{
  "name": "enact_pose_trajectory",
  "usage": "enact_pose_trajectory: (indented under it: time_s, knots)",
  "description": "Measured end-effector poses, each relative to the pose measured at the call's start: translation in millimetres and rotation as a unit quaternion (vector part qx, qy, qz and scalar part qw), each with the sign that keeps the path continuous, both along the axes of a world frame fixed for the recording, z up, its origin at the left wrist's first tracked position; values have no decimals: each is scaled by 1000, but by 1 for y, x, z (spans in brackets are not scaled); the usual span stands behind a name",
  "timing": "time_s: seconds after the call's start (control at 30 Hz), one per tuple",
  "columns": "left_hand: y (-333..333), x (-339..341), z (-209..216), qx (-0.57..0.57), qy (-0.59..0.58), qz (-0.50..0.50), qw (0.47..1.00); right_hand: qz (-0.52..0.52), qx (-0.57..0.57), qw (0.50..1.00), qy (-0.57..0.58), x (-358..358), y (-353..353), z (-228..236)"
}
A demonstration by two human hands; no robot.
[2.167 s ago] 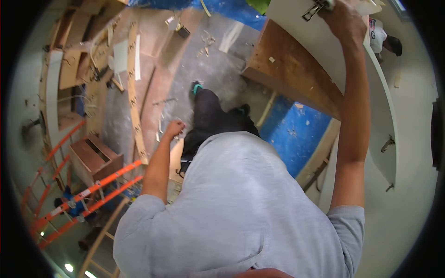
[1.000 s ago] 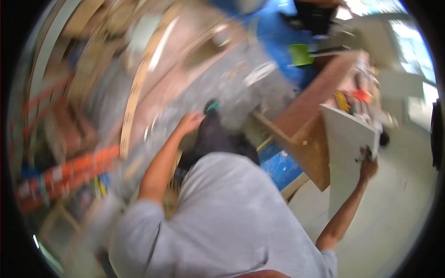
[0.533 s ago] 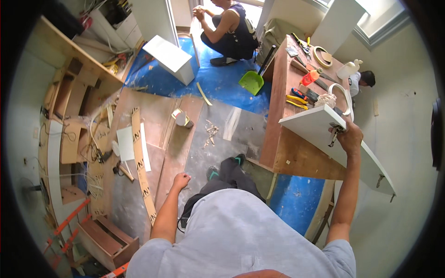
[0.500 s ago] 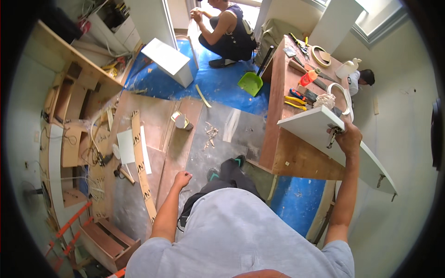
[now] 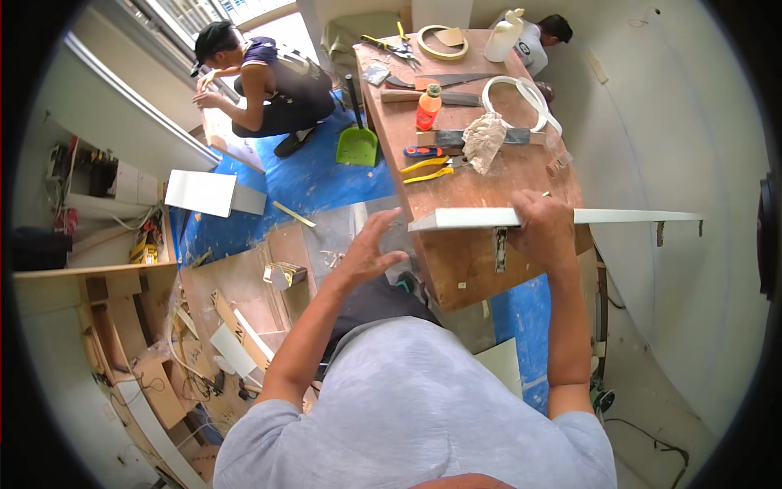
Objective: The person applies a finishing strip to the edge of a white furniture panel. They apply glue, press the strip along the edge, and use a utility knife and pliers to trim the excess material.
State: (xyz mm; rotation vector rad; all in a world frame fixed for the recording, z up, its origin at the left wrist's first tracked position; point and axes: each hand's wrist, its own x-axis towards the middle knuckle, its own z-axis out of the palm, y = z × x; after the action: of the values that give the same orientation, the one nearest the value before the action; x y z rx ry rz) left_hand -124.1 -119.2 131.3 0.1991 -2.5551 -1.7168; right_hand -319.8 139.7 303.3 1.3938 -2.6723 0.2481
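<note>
A long white cabinet door (image 5: 619, 216) is in my right hand (image 5: 544, 228), whose fingers wrap over its upper edge. It is seen nearly edge-on in front of the near side of a wooden workbench (image 5: 481, 269). Metal hinges hang on its side facing me: one hinge (image 5: 500, 249) sits left of my right hand, and others show toward the far right end. My left hand (image 5: 375, 251) is raised with thumb and fingers apart, holding nothing, just left of the door's near left end. Whether the door rests on the bench, I cannot tell.
On the bench lie yellow-handled pliers (image 5: 428, 169), an orange bottle (image 5: 428, 107), saws, a crumpled cloth (image 5: 485, 143) and rolls of edging tape (image 5: 442, 42). One co-worker (image 5: 281, 90) squats at far left; another (image 5: 533, 45) is behind the bench. A green dustpan (image 5: 357, 145) stands on blue sheeting.
The door has swung from a slant to nearly level and edge-on, my right hand moving left with it. My left hand has risen toward its left end and opened. The view has turned right.
</note>
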Motion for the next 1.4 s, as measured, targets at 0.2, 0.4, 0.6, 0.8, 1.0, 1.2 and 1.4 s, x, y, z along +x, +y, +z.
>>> enact_pose_trajectory:
  time_s: [0.2, 0.4, 0.6, 0.8, 1.0, 1.2, 1.4]
  knots:
    - [-18, -63, -12, -22, -34, -230, 972, -20, 7, 1000, -11, 2, -3, 1]
    - [-27, -103, -43, -108, 3, -324, 940, -43, 47, 998, -29, 0, -7, 6]
    - [-32, -135, -59, -111, 45, -407, 905, -55, 76, 995, -46, -14, -20, 14]
    - [-38, -143, -62, -128, 57, -437, 889, -65, 77, 993, -59, -21, -27, 17]
    - [-55, -173, -61, -121, 56, -419, 898, -87, 69, 992, -65, -36, -40, 16]
    - [-70, -179, -69, -84, 54, -375, 922, -98, 64, 991, -57, -43, -49, 10]
    - [-128, -160, -111, -48, -65, -210, 974, -90, 66, 993, -49, -52, -57, 6]
